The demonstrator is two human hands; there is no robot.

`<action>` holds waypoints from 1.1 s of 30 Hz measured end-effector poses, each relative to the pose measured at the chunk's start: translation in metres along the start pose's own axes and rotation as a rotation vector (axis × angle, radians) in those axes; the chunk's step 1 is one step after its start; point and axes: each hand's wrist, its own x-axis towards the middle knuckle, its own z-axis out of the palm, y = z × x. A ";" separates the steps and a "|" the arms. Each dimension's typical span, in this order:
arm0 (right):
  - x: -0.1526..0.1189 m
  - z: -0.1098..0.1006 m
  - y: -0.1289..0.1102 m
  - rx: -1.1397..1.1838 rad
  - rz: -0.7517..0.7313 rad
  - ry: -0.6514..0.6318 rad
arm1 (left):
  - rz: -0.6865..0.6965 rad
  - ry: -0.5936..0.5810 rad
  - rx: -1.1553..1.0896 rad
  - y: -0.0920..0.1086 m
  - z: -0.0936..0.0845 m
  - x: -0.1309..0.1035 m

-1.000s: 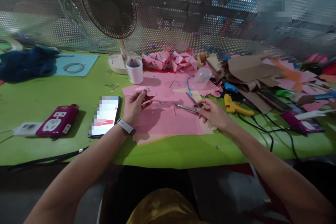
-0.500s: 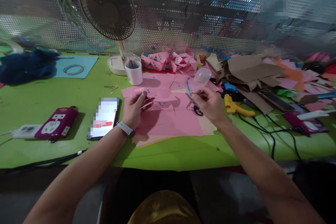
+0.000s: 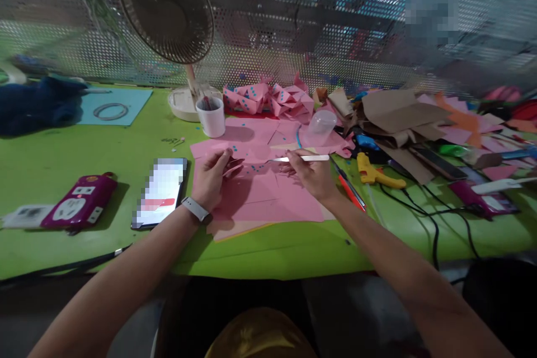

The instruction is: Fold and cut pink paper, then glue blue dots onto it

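My right hand (image 3: 308, 170) grips white tweezers (image 3: 316, 158) whose thin tip points left, just above pink paper. Across from it, my left hand (image 3: 213, 173), with a watch on its wrist, has its thumb up and its fingers curled. What sits between those fingers is in shadow and I cannot make it out. Beneath both hands lie stacked pink paper sheets (image 3: 268, 204). Small blue dots (image 3: 255, 168) are scattered near the tweezer tip. Close to my right wrist lies a red and black slim tool (image 3: 351, 190).
A fan (image 3: 168, 8), a white cup of sticks (image 3: 212, 120) and folded pink paper shapes (image 3: 289, 100) stand behind. A clear plastic cup (image 3: 323, 126), a yellow glue gun (image 3: 380, 172) and brown paper (image 3: 398, 109) are at right. A phone (image 3: 161, 193) and a purple power strip (image 3: 81, 201) lie left.
My right hand has moved left, and the tweezers now show clearly, pointing left. The black-handled scissors seen under it are out of sight. My left hand has barely moved.
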 end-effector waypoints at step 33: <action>-0.005 0.022 0.041 -0.261 -0.344 0.040 | -0.020 0.016 -0.013 0.000 0.003 -0.001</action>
